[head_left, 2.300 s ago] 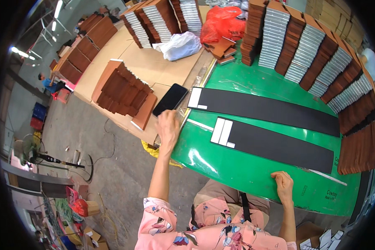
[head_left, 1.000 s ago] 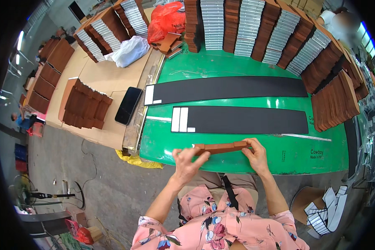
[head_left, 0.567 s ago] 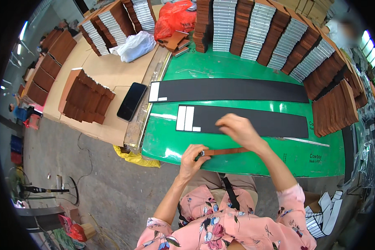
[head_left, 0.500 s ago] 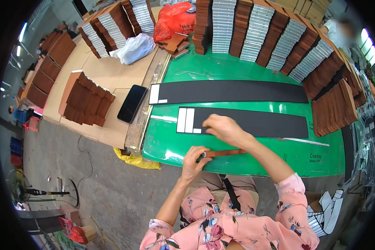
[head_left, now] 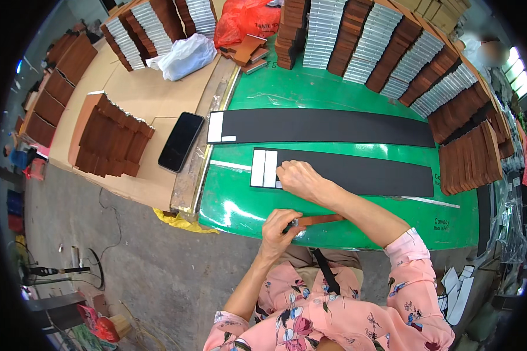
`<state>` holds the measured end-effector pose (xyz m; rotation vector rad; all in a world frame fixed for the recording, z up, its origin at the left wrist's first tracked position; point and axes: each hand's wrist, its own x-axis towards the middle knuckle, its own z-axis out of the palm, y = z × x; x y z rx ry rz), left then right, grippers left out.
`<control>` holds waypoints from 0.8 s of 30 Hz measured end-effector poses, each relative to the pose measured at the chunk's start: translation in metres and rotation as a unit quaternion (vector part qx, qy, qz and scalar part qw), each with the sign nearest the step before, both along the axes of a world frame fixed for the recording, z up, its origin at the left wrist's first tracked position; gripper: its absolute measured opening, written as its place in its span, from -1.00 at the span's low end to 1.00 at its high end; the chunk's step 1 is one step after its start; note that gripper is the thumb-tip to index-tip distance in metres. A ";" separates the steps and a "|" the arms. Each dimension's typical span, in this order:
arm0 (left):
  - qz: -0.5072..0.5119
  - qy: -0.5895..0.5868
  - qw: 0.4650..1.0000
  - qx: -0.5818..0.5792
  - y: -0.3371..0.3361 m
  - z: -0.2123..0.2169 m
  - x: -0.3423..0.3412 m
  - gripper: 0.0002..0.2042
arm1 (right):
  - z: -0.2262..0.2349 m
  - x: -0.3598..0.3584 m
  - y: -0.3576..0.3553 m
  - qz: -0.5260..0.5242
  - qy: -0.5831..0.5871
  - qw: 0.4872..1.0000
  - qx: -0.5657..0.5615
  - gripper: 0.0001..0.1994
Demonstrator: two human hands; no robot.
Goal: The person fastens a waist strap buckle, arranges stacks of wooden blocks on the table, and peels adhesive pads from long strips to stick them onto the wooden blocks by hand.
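Observation:
My left hand (head_left: 278, 233) is closed on the end of a narrow brown piece (head_left: 322, 220) at the green table's near edge. That piece stretches to the right, and a dark and silvery bit shows at its gripped end. Over the nearer black board (head_left: 369, 172), my right hand (head_left: 301, 180) has its fingers curled together beside the white strips (head_left: 264, 168) at the board's left end. Whatever those fingertips pinch, if anything, is hidden. Behind lies a second black board (head_left: 328, 126), with a white strip (head_left: 215, 127) at its left end.
Stacks of brown pieces (head_left: 471, 158) and silvery-edged pieces (head_left: 324, 35) line the green table's (head_left: 240, 225) back and right. A black phone (head_left: 181, 142), another brown stack (head_left: 108, 137) and a white bag (head_left: 182, 56) rest on cardboard at left. A red bag (head_left: 246, 23) sits behind.
My right hand has moved slightly left and down, closer to the white strips. The left hand keeps its hold on the brown piece. The view has shifted slightly.

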<state>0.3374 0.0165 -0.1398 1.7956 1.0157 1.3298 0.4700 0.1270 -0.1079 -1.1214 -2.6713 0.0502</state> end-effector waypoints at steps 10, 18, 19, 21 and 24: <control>0.026 0.013 0.998 -0.048 0.001 0.005 0.001 -0.65 | 0.058 0.062 -0.035 -0.183 0.467 0.681 -0.533 -0.81; 0.011 0.018 0.999 -0.030 0.006 0.007 0.010 -0.63 | 0.052 0.074 -0.116 -0.159 0.621 0.549 -0.536 -0.79; 0.009 0.018 0.999 -0.030 0.005 0.007 0.008 -0.63 | 0.051 0.073 -0.120 -0.165 0.605 0.559 -0.543 -0.82; -0.013 0.035 0.999 -0.026 0.005 0.006 0.005 -0.62 | 0.060 0.066 -0.125 -0.170 0.614 0.523 -0.565 -0.83; -0.020 0.034 0.998 -0.044 0.003 0.008 0.002 -0.62 | 0.057 0.068 -0.129 -0.152 0.621 0.486 -0.596 -0.86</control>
